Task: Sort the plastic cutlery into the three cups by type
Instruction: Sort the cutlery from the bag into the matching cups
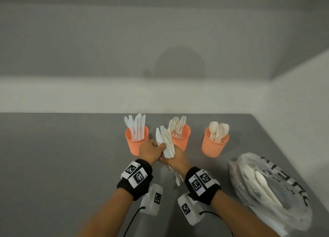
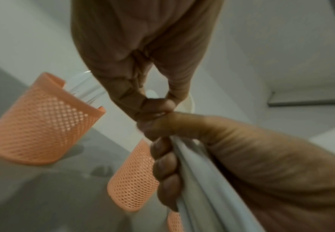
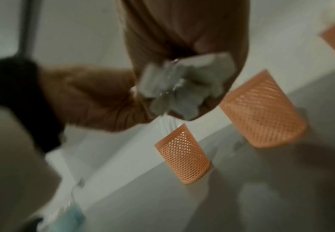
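Most of the sorting appears to be done. Three orange mesh cups are stood in a row on the grey counter (image 1: pixel 71 156): the left cup (image 1: pixel 136 142) is filled with knives, the middle cup (image 1: pixel 181 138) with forks, and the right cup (image 1: pixel 214 144) with spoons, each type kept apart as far as can be seen.

A bundle of knives (image 1: pixel 166 144) is held above the counter, just in front of the gap between the left and middle cups, blades up. It is gripped by the right hand (image 1: pixel 178 158), whose fingers are curled round the handles. The left hand (image 1: pixel 151 151) is closed against the same bundle, thumb and fingertips pinched at the top of it; in the left wrist view the two hands are seen touching. It is judged that these knives are being gathered or straightened for the left cup.

What is left: this bundle is still to be placed, and a clear plastic bag (image 1: pixel 277 192) at the right of the counter still holds pieces, among them at least one spoon and what look like forks.

The number of pieces in the bag cannot be told, since the plastic is crumpled and glossy. The lower ends of the held knives are hidden behind the right wrist. The right wrist view is blurred, and only grey handle ends can be made out in the palm. The cups' bottoms cannot be seen into, so stray pieces cannot be ruled out.
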Action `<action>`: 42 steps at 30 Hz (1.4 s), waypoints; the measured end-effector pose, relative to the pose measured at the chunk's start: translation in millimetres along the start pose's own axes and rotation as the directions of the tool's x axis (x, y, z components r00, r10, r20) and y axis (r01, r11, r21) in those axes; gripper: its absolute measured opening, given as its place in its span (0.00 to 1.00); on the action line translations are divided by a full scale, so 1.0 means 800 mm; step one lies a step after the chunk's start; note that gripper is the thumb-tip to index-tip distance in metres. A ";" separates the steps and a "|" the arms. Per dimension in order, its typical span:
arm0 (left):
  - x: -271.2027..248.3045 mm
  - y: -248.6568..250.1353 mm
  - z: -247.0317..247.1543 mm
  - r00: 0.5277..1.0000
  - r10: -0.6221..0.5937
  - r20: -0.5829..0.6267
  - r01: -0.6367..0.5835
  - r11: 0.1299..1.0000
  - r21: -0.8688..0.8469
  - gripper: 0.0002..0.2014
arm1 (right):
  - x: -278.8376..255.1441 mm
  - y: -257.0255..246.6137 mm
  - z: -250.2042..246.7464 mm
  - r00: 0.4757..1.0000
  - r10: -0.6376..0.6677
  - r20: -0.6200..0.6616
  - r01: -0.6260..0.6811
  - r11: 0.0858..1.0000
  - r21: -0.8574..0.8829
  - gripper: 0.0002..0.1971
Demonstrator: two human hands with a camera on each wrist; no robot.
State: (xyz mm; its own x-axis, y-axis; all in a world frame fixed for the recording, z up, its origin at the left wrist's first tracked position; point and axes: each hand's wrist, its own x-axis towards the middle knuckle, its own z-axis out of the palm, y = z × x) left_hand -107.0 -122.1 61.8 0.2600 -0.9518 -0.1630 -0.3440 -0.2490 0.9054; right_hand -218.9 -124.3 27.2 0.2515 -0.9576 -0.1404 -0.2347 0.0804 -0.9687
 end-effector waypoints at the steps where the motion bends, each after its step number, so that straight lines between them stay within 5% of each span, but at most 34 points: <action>1: 0.003 -0.002 -0.002 0.999 -0.027 0.024 0.028 0.999 -0.039 0.18 | -0.002 -0.004 -0.003 0.998 0.009 0.059 -0.013 0.997 0.071 0.17; 10: 0.004 -0.015 -0.010 0.973 -0.104 0.206 0.183 0.892 -0.414 0.14 | -0.003 -0.005 -0.009 0.982 0.119 0.144 -0.156 0.945 0.287 0.16; 18: 0.015 -0.006 -0.020 0.978 -0.196 0.063 0.180 0.661 -0.728 0.08 | 0.003 0.002 -0.009 0.975 0.199 0.101 -0.222 0.909 0.351 0.20; 23: 0.013 -0.002 -0.017 0.995 -0.102 -0.022 0.084 0.914 -0.398 0.11 | 0.001 0.001 -0.008 0.990 0.137 0.044 -0.144 0.937 0.319 0.05; 26: 0.005 -0.004 0.000 0.999 -0.029 -0.015 0.023 0.957 -0.290 0.11 | -0.003 -0.004 -0.002 0.996 0.083 0.028 -0.088 0.953 0.290 0.12; 33: 0.002 -0.002 0.014 0.995 -0.004 -0.104 -0.028 0.950 -0.310 0.12 | -0.006 -0.007 -0.006 0.996 0.056 0.062 -0.072 0.952 0.298 0.10; 37: 0.010 0.000 0.004 0.980 -0.092 -0.177 0.013 0.914 -0.406 0.13 | -0.007 -0.004 -0.010 0.987 0.148 0.064 -0.161 0.931 0.327 0.28; 42: 0.019 0.004 -0.012 0.982 -0.173 -0.072 0.091 0.778 -0.622 0.13 | -0.009 -0.004 -0.018 0.969 0.207 0.131 -0.244 0.867 0.435 0.17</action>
State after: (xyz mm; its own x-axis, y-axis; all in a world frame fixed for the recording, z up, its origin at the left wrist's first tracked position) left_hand -95.4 -135.7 66.2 0.3801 -0.8789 -0.2880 0.3168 -0.1689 0.9333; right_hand -233.7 -121.9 34.0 0.3184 -0.8755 -0.3636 0.1432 0.4236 -0.8945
